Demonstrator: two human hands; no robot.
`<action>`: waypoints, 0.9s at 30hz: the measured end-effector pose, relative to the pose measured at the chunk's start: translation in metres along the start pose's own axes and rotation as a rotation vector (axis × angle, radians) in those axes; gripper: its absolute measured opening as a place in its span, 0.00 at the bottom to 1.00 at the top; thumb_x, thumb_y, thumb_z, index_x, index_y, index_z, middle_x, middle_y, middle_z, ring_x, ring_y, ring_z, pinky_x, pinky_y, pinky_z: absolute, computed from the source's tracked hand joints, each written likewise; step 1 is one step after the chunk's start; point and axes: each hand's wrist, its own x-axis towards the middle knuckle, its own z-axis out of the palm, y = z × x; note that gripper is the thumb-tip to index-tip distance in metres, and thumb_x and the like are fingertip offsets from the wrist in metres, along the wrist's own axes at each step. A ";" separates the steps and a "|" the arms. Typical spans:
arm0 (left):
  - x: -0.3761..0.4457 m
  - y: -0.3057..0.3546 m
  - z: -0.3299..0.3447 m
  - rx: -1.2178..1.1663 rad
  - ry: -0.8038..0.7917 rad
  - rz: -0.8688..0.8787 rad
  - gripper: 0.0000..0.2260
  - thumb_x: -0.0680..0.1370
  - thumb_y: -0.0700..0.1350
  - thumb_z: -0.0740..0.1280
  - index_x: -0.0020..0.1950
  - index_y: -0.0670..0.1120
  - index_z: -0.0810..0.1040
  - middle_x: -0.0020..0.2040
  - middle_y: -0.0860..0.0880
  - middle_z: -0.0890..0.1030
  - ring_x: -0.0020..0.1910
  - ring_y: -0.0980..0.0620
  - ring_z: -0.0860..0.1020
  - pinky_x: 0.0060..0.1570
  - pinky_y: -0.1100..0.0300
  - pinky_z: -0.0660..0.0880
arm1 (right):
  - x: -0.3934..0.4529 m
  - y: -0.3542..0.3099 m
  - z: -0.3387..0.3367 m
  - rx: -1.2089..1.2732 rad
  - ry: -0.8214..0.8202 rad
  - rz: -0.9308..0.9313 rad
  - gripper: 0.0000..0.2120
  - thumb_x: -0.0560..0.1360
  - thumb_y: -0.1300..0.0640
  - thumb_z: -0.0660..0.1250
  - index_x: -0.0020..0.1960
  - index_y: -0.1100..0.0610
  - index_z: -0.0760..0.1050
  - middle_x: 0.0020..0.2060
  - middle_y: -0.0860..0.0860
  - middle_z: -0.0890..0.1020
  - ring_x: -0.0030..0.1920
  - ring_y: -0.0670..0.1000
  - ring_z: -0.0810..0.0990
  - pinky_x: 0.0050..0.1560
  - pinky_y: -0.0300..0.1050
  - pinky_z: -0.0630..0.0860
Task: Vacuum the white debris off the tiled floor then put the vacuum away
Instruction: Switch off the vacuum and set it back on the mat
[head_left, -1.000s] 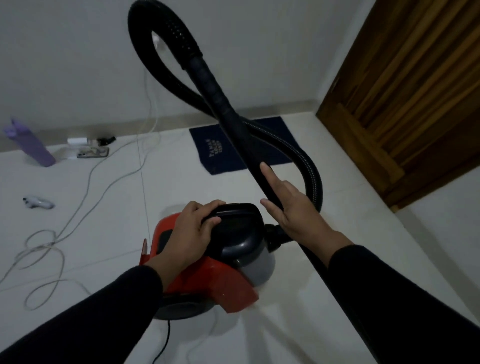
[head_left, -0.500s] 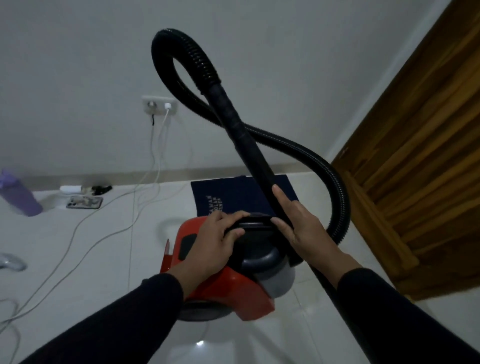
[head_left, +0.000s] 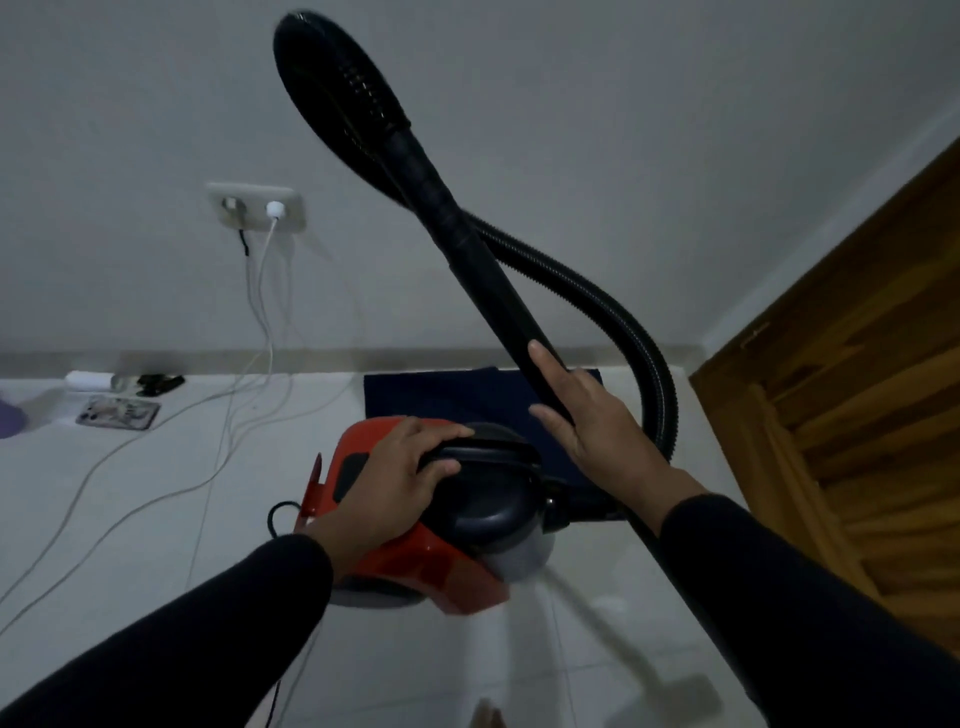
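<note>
The red and black canister vacuum (head_left: 415, 525) sits in the near middle of the scene, over the white tiled floor (head_left: 130, 519); whether it rests on the tiles or hangs just above them cannot be told. Your left hand (head_left: 395, 478) is on top of it, fingers curled and clamped round the black carry handle (head_left: 483, 449). Your right hand (head_left: 592, 421) lies against the rigid black wand (head_left: 488, 280) just right of the canister; its fingers are straight and together along the tube, and whether the thumb closes round the far side cannot be told. The wand slants up and to the left from that hand, and the ribbed black hose (head_left: 639, 353) loops from its top end, down the right side, to the canister's front. Both sleeves are dark. A black power cord (head_left: 278, 514) shows at the canister's left edge. Behind the canister, on the far floor, lies a dark blue mat (head_left: 441, 395). Further left, white cables (head_left: 156, 467) trail across the tiles from a wall socket (head_left: 257, 205) on the grey far wall. By the skirting at far left lie a phone (head_left: 118, 412) and a small white object. A wooden door (head_left: 857, 364) fills the right side.
</note>
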 end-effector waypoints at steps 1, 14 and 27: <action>0.014 -0.001 0.008 -0.005 0.008 -0.030 0.17 0.76 0.41 0.68 0.64 0.50 0.77 0.55 0.49 0.76 0.54 0.58 0.72 0.54 0.81 0.61 | 0.011 0.018 0.000 0.009 -0.016 -0.006 0.34 0.80 0.50 0.60 0.73 0.30 0.42 0.46 0.48 0.69 0.41 0.47 0.72 0.44 0.34 0.68; 0.184 -0.092 0.091 -0.081 0.135 -0.190 0.17 0.75 0.41 0.68 0.63 0.51 0.77 0.55 0.49 0.77 0.49 0.63 0.72 0.52 0.82 0.61 | 0.140 0.201 0.077 0.033 -0.235 -0.236 0.27 0.80 0.42 0.50 0.75 0.35 0.42 0.47 0.44 0.65 0.41 0.37 0.64 0.45 0.30 0.65; 0.265 -0.289 0.246 -0.046 0.259 -0.172 0.17 0.73 0.42 0.70 0.62 0.51 0.78 0.48 0.59 0.73 0.48 0.65 0.72 0.51 0.79 0.64 | 0.141 0.393 0.262 0.026 -0.356 -0.462 0.26 0.78 0.36 0.47 0.75 0.35 0.45 0.48 0.50 0.73 0.43 0.47 0.74 0.48 0.29 0.66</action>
